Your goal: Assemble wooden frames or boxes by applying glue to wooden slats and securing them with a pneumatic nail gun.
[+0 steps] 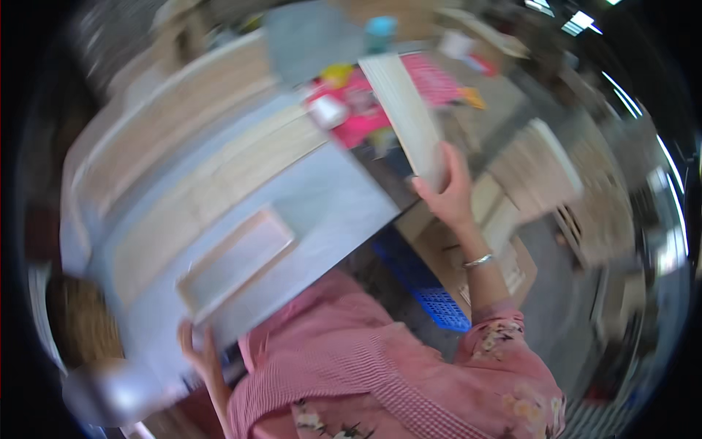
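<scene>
Clearly the right hand (447,192) grips the near end of a pale wooden board (406,117), whose long axis runs away to the far left. Well apart, the left hand (202,353) pinches the table's near edge (329,212).

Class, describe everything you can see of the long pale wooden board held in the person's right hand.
The long pale wooden board is a flat, narrow plank of light, unfinished-looking wood with a faint grain. It is lifted and tilted, its far end toward the pink packages, its near end gripped by the right hand, fingers wrapped over its edge. It hangs above the gap beside the grey worktable. Motion blur hides finer detail.
</scene>
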A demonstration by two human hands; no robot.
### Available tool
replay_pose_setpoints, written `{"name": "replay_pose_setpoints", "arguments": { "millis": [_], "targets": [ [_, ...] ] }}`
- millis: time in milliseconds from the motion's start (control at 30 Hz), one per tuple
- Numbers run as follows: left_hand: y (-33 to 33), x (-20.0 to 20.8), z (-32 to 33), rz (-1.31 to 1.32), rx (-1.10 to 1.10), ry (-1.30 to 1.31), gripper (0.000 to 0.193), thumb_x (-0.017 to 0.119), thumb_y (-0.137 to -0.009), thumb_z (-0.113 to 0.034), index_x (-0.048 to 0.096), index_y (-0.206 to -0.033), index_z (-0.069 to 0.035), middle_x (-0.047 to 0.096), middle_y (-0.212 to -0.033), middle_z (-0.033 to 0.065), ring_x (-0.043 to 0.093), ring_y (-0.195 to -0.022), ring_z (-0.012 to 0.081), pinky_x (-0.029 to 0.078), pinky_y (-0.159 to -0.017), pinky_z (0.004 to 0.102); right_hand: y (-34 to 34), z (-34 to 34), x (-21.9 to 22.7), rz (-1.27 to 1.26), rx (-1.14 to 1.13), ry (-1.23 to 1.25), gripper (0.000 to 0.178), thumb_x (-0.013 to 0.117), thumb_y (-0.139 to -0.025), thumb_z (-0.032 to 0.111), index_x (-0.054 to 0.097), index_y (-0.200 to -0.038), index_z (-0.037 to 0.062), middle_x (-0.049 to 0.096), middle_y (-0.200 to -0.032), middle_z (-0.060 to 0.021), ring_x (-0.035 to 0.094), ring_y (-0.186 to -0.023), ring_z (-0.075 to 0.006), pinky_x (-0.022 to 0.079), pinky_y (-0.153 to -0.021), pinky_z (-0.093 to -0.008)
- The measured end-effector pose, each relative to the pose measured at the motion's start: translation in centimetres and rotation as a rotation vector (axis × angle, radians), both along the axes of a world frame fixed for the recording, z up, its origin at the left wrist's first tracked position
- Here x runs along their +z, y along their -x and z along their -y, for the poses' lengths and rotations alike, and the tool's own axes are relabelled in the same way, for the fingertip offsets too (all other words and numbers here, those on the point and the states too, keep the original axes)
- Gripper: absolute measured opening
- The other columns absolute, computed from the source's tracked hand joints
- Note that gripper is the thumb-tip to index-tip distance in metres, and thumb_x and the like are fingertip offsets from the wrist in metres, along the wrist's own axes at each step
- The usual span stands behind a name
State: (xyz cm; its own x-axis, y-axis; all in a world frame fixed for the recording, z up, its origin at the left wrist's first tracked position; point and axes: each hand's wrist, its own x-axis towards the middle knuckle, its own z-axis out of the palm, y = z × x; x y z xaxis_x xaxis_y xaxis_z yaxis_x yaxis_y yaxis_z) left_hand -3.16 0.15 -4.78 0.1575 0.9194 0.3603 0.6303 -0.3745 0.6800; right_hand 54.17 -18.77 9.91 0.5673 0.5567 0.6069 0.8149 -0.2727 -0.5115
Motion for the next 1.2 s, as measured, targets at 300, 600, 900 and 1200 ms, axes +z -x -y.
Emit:
{"name": "replay_pose_setpoints", "arguments": {
  "millis": [300, 600, 900, 1200],
  "targets": [
    [-4.8, 7.1, 1.3, -0.049, 0.132, 0.097, 0.027, 0.081, -0.082, -0.016, 0.075, -0.103, -0.001, 0.068, -0.117, 0.0133, 0.059, -0.112, 0.0292, 0.05, -0.091, 0.0372, 13.1, -14.2, 3.2, -0.017, 1.013, 0.433, 0.096, 0.079, -0.062, 0.009, 0.041, -0.15, 0.0035, 0.051, -0.148, -0.0166, 0.049, -0.136, -0.0333, 0.037, -0.117, -0.0417],
    [-5.1, 7.7, 1.4, -0.002, 0.167, 0.211, 0.021, 0.081, -0.082, -0.015, 0.077, -0.1, -0.003, 0.073, -0.101, 0.0122, 0.063, -0.101, 0.0252, 0.051, -0.084, 0.035, 16.7, -18.7, 2.2, 0.301, 1.158, 0.589, 0.097, 0.08, -0.06, 0.012, 0.043, -0.15, 0.0076, 0.054, -0.147, -0.0124, 0.051, -0.134, -0.0315, 0.029, -0.123, -0.045],
    [-5.4, 8.0, 1.0, -0.141, 0.136, 0.079, 0.015, 0.079, -0.083, -0.012, 0.078, -0.094, -0.002, 0.075, -0.094, 0.0079, 0.064, -0.091, 0.023, 0.051, -0.083, 0.0351, 16.5, -19.9, 0.6, 0.267, 1.178, 0.629, 0.093, 0.081, -0.063, 0.017, 0.044, -0.148, 0.0081, 0.055, -0.145, -0.0109, 0.052, -0.133, -0.0271, 0.027, -0.124, -0.0464],
    [-5.5, 8.1, 0.7, -0.257, 0.115, -0.018, 0.014, 0.076, -0.084, -0.018, 0.079, -0.091, -0.006, 0.074, -0.086, 0.0034, 0.064, -0.09, 0.022, 0.046, -0.091, 0.0356, 16.0, -20.1, -1.5, 0.321, 1.174, 0.65, 0.091, 0.08, -0.067, 0.021, 0.043, -0.149, 0.0074, 0.054, -0.146, -0.0106, 0.052, -0.132, -0.0258, 0.028, -0.123, -0.0459]
  ]
}}
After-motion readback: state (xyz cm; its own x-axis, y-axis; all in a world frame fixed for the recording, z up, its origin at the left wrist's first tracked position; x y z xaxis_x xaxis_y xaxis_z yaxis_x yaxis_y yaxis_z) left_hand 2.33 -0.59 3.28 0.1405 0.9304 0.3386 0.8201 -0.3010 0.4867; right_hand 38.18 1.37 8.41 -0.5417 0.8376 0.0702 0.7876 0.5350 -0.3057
